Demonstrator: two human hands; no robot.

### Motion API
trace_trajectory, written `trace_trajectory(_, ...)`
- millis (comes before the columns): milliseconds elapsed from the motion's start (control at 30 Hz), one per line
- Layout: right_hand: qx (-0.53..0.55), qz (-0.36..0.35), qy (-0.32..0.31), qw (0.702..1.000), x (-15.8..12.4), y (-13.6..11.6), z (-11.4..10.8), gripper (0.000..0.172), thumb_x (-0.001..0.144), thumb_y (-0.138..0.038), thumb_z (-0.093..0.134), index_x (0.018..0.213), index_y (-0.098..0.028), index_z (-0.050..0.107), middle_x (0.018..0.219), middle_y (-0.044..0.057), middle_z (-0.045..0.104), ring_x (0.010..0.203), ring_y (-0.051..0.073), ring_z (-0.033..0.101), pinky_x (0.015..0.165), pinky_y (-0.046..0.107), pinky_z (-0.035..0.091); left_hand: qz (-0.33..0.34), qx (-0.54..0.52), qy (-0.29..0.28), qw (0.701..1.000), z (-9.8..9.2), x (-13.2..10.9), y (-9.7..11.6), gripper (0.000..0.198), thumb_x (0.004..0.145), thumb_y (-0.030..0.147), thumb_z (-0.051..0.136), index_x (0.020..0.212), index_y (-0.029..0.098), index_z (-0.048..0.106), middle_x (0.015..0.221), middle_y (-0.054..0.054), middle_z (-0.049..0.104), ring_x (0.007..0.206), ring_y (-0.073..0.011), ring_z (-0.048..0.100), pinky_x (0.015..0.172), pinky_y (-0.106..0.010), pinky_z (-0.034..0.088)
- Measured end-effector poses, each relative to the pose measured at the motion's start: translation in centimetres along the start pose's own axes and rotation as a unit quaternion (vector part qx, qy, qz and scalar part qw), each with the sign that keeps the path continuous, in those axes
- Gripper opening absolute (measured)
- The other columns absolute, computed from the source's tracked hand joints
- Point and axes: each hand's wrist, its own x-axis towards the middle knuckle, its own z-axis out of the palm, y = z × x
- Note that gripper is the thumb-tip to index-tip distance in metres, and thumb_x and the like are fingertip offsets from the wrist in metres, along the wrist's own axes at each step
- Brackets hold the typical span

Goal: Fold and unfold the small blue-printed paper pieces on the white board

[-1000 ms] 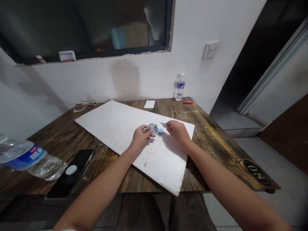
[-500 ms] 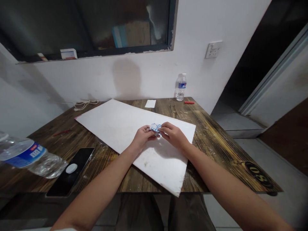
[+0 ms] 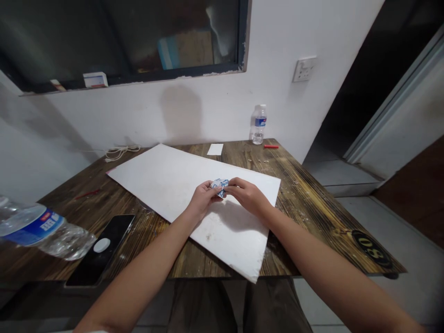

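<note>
Between my hands is a small white paper piece [image 3: 220,183] with blue lines drawn on it. My left hand [image 3: 204,196] pinches its left and lower edge, thumb on top. My right hand [image 3: 247,194] closes its fingertips on the right edge of the same piece. Both hands are just above a large white board [image 3: 166,178] that lies slantwise over the wooden table. The exact shape of the paper piece is too small to make out.
A large water bottle [image 3: 45,229] is at the left, beside a black phone [image 3: 92,263] with a white disc [image 3: 101,245] on it. Farther back are a cable [image 3: 121,151], a white paper [image 3: 215,149], a small bottle [image 3: 258,125] and a red pen-like stick [image 3: 271,146].
The paper piece has been turned and tilted so more of its blue-lined face shows. My fingers have shifted slightly along its edges. The whole view has moved a little.
</note>
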Motion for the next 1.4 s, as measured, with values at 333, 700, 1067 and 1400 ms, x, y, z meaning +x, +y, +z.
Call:
trace_trajectory(333, 0.041, -0.018, 0.103, 0.994, 0.2, 0.4, -0.6, 0.019, 0.096, -0.022, 0.049, 0.095, -0.021, 0.068, 0.091, 0.008, 0.064, 0.080, 0.017, 0.061, 0.072, 0.029, 0.052, 0.005, -0.007, 0.014, 1.000, 0.2, -0.2, 0.6, 0.037, 0.058, 0.031, 0.084, 0.082, 0.012, 0.062, 0.072, -0.002, 0.068, 0.058, -0.0111, 0.062, 0.056, -0.023, 0.051)
trace_trajectory(700, 0.049, -0.007, 0.114, 0.992, 0.3, 0.2, -0.8, 0.016, 0.096, -0.026, 0.050, 0.095, -0.019, 0.065, 0.085, 0.006, 0.063, 0.077, 0.016, 0.061, 0.070, 0.028, 0.051, -0.007, -0.019, -0.016, 1.000, 0.2, -0.4, 0.7, 0.035, 0.060, 0.027, 0.083, 0.084, 0.012, 0.063, 0.072, -0.003, 0.068, 0.056, -0.0110, 0.061, 0.054, -0.023, 0.050)
trace_trajectory(1067, -0.012, -0.071, 0.077, 0.994, 0.4, 0.1, -1.2, 0.020, 0.097, -0.021, 0.046, 0.105, -0.018, 0.064, 0.087, 0.008, 0.066, 0.077, 0.018, 0.062, 0.068, 0.029, 0.050, -0.061, -0.129, -0.034, 0.989, 0.2, -0.2, 1.0, 0.018, 0.062, 0.015, 0.077, 0.075, 0.011, 0.064, 0.066, -0.001, 0.062, 0.051, -0.0058, 0.054, 0.047, -0.016, 0.045)
trace_trajectory(1400, -0.039, -0.104, 0.085, 0.990, 0.5, 0.0, -1.1, 0.018, 0.097, -0.019, 0.046, 0.104, -0.017, 0.063, 0.088, 0.010, 0.067, 0.079, 0.019, 0.060, 0.071, 0.032, 0.049, -0.042, -0.086, -0.070, 0.993, 0.0, -0.3, 0.7, 0.019, 0.065, 0.020, 0.077, 0.078, 0.011, 0.066, 0.067, 0.000, 0.061, 0.050, -0.0065, 0.053, 0.047, -0.018, 0.044)
